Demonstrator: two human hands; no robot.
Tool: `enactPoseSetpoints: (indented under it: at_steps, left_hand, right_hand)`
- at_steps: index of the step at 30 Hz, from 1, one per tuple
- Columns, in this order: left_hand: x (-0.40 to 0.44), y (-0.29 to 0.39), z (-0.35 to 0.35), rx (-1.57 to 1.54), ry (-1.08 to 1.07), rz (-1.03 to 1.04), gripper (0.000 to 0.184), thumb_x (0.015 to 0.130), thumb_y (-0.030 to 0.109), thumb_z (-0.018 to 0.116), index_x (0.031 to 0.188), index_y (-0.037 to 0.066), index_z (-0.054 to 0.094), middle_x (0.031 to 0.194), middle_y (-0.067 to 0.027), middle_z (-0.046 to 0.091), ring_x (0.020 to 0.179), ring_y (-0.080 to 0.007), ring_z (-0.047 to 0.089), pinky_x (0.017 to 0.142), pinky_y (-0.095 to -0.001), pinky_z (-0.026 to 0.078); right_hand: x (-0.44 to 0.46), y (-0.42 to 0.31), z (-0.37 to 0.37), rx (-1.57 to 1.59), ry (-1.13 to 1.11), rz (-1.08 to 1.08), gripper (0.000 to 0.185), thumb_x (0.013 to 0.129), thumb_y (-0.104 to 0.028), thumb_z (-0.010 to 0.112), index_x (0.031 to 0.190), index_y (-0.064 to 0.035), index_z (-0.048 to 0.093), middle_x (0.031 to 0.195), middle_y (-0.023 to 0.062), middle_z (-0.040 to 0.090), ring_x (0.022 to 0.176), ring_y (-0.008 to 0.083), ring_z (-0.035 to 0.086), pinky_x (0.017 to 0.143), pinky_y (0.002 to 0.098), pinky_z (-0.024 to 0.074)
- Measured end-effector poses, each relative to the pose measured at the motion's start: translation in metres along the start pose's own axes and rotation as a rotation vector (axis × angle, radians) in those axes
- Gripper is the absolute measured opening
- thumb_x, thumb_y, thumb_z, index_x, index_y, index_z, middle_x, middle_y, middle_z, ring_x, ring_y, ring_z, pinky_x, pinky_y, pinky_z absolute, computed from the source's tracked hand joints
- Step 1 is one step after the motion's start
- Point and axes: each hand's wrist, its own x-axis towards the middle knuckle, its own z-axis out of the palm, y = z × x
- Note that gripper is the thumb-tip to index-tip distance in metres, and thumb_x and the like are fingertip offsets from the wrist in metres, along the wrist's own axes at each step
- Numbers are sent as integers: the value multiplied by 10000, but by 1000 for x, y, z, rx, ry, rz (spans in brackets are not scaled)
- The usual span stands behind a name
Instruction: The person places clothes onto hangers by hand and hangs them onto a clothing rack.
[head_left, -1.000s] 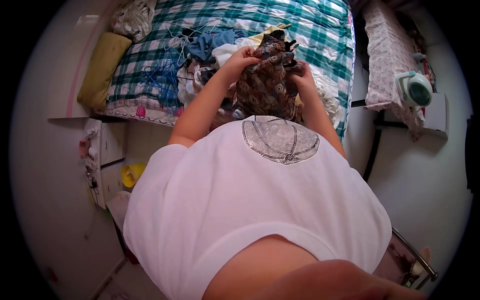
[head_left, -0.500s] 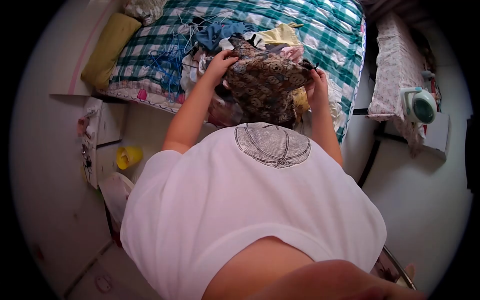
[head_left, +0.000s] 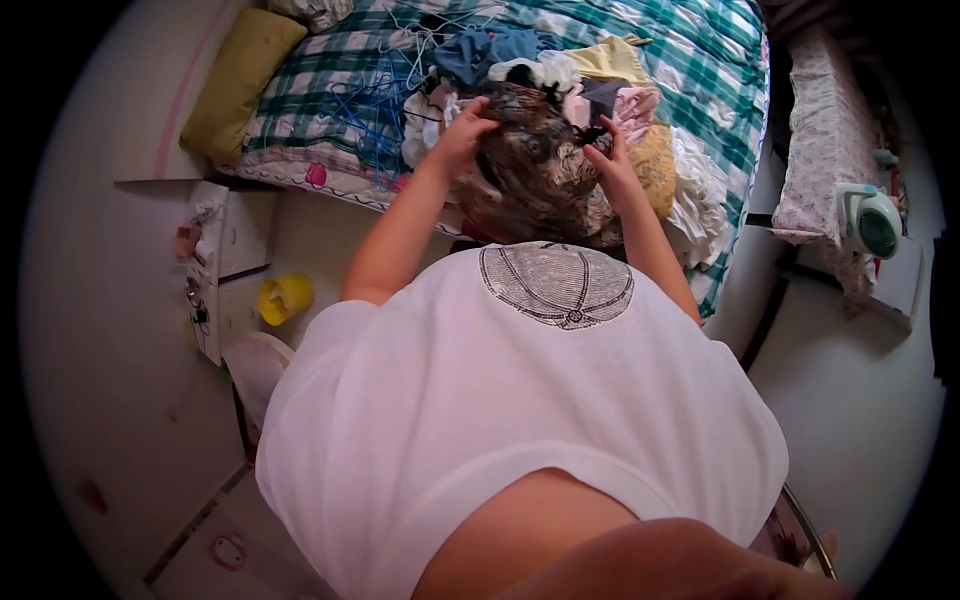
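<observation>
A brown patterned garment point(head_left: 535, 165), blurred by motion, hangs bunched at the bed's near edge in front of my white shirt. My left hand point(head_left: 465, 138) is closed on its upper left edge, with the fingertips over the cloth. At the garment's right side, my right hand point(head_left: 615, 165) has its thumb and fingers spread apart, close to a dark strap-like piece of the cloth. Behind it lies a pile with a blue garment point(head_left: 475, 55), a yellow garment point(head_left: 610, 60), a pink garment point(head_left: 636, 108) and white cloth point(head_left: 700, 200).
A green plaid quilt point(head_left: 690, 60) covers the bed. Blue hangers point(head_left: 375, 115) lie left of the pile, and an olive pillow point(head_left: 240, 85) is at the bed's left end. A yellow bin point(head_left: 286, 298) stands lower left. A small fan point(head_left: 872, 225) is on the right.
The brown garment has gone from spread between both hands to bunched together. My right hand has come inward and its fingers have parted. The whole view has shifted slightly.
</observation>
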Motion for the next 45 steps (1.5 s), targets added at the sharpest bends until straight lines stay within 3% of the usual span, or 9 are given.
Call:
enactPoseSetpoints:
  at_steps: [4,8,18,23,30,35,38,41,45]
  left_hand:
    - [7,13,-19,233,-89,-86,332,774,3,453,1102,55,471,1046,-30,540,971,-126,501,860,-247,385]
    - [15,20,-69,355,-150,-176,261,821,66,467,1078,43,507,1032,-20,547,930,-118,506,828,-247,398]
    - [65,-53,-270,616,254,-425,146,775,94,520,900,25,549,808,-54,561,737,-132,533,643,-269,436]
    - [101,-119,-321,1020,280,-404,443,713,177,588,1116,26,483,1045,-164,561,961,-277,539,810,-322,427]
    - [119,-81,-263,179,593,-618,577,756,226,568,1278,92,363,1274,-96,418,1182,-237,359,920,-289,308]
    - [142,-130,-307,-301,821,-536,224,788,233,534,950,86,486,919,-49,519,921,-206,461,851,-324,353]
    - [141,-144,-325,-456,863,-342,142,777,151,529,884,65,491,849,-89,534,764,-208,519,717,-314,439]
    - [148,-125,-312,-352,1217,-420,111,756,35,482,867,26,479,805,-114,563,659,-200,556,599,-266,496]
    - [140,-86,-319,-206,836,-373,31,714,-10,502,688,4,512,645,-80,552,545,-146,524,454,-194,449]
  right_hand:
    - [32,19,62,-361,17,-195,824,667,-164,720,1318,-79,222,1016,80,524,920,143,507,807,279,406]
    - [71,68,89,-359,75,-111,429,647,-75,617,1051,-18,487,881,28,552,703,95,494,624,226,416]
    - [80,99,103,-423,428,-28,309,742,-17,541,1048,-54,518,765,13,552,571,52,453,528,184,370]
    - [76,138,79,-277,605,53,250,778,-14,529,1027,-43,518,736,21,558,616,67,514,527,185,378]
    - [65,139,67,-404,566,156,253,788,-41,538,1039,-63,519,777,5,578,585,39,445,533,176,358]
    - [56,137,67,-173,572,130,263,801,-13,536,1060,-37,498,854,45,587,734,74,564,606,176,410]
    - [53,129,69,-216,560,194,258,800,-11,533,1055,-36,502,853,47,587,730,77,563,611,179,411]
    - [56,119,74,-310,548,245,255,796,-3,530,1047,-35,507,847,51,586,734,76,565,614,183,413]
    - [60,128,73,-201,532,134,267,796,-7,540,1059,-47,513,839,35,588,733,65,575,564,159,384]
